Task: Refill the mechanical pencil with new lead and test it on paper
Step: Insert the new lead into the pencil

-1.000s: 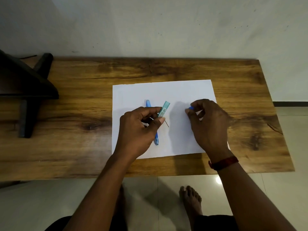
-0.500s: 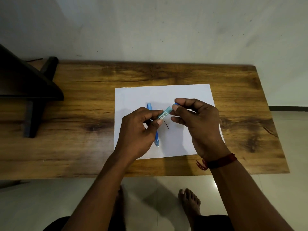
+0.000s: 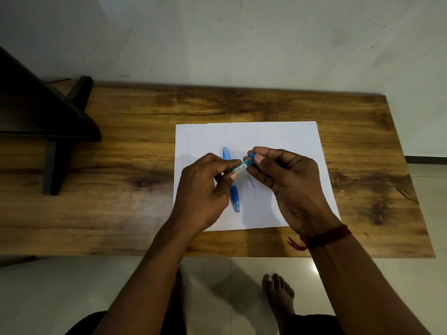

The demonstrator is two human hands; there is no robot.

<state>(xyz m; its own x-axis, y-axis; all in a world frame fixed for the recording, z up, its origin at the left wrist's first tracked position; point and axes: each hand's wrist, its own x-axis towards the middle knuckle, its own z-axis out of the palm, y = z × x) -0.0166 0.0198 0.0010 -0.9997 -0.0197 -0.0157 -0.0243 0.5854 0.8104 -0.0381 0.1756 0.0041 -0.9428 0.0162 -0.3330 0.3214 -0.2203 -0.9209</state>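
Note:
A white sheet of paper (image 3: 285, 141) lies on the wooden table (image 3: 135, 122). On it rests a blue mechanical pencil (image 3: 234, 195), tip toward me, partly hidden by my left hand. My left hand (image 3: 205, 189) pinches the lower end of a teal lead case (image 3: 242, 166) held above the paper. My right hand (image 3: 287, 180) grips the case's upper end, where its blue cap (image 3: 252, 155) sits between thumb and fingers. A single thin dark lead (image 3: 251, 180) lies loose on the paper between my hands.
A black stand (image 3: 48, 122) occupies the table's left end, against the white wall. The table's near edge runs just below the paper. My bare foot (image 3: 278, 293) stands on the tiled floor beneath.
My right hand moved left from the paper's right side to the lead case and brought the blue cap onto its upper end. My left hand kept holding the case.

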